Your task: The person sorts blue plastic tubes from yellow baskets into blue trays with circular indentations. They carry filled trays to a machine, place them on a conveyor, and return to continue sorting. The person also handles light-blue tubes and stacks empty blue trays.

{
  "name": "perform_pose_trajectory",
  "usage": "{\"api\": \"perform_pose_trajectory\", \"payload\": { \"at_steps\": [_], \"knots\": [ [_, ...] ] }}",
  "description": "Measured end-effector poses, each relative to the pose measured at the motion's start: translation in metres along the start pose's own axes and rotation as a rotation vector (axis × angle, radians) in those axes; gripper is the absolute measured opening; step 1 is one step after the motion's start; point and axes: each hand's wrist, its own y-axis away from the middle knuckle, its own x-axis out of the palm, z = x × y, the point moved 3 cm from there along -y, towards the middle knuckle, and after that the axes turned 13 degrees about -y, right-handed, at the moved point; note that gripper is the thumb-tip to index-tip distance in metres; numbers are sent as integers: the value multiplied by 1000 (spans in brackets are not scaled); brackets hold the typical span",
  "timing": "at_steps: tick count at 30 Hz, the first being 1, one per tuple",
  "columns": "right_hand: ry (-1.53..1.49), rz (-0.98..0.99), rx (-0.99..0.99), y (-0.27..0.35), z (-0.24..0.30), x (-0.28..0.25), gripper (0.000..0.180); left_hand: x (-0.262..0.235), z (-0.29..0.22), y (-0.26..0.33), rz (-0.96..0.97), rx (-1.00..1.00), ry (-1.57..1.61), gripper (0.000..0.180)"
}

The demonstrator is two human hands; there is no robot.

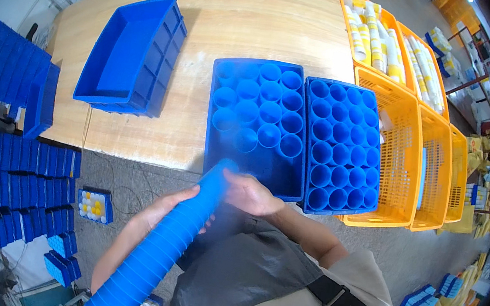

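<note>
A long stack of nested blue cups (167, 241) is held slanting across the lower middle of the view, its top end close to the table's front edge and its lower end running off the bottom of the picture. The stack is supported from the side by the left hand (166, 209), whose fingers are wrapped partly around it. The top of the stack is gripped by the right hand (250, 194), closed about the uppermost cup.

Just beyond the hands, a blue tray (258, 124) is set on the wooden table (214, 8); it is partly filled with single upright blue cups, and its front rows are bare. Touching it on the right, a second blue tray (341, 148) is filled with cups throughout. Further right, orange mesh baskets (399, 166) are lined up, and the far ones are loaded with white and yellow tubes (372, 37). On the left of the table an empty blue bin (131, 56) is placed. Stacks of blue trays (8, 185) are seen on the floor at the left.
</note>
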Motion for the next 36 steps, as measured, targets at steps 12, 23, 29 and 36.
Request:
{"api": "perform_pose_trajectory", "payload": {
  "at_steps": [12,23,29,36],
  "knots": [
    [-181,-272,-77,-33,0,-35,56,6,1,-6,-71,55,37,64],
    [-313,-564,-482,82,29,-34,72,63,16,-3,-16,25,81,61],
    [107,-29,11,61,-1,-14,54,67,23,-2,-86,13,7,59],
    [-286,-273,-101,51,-3,-21,62,59,36,16,-61,126,226,58]
  ]
}}
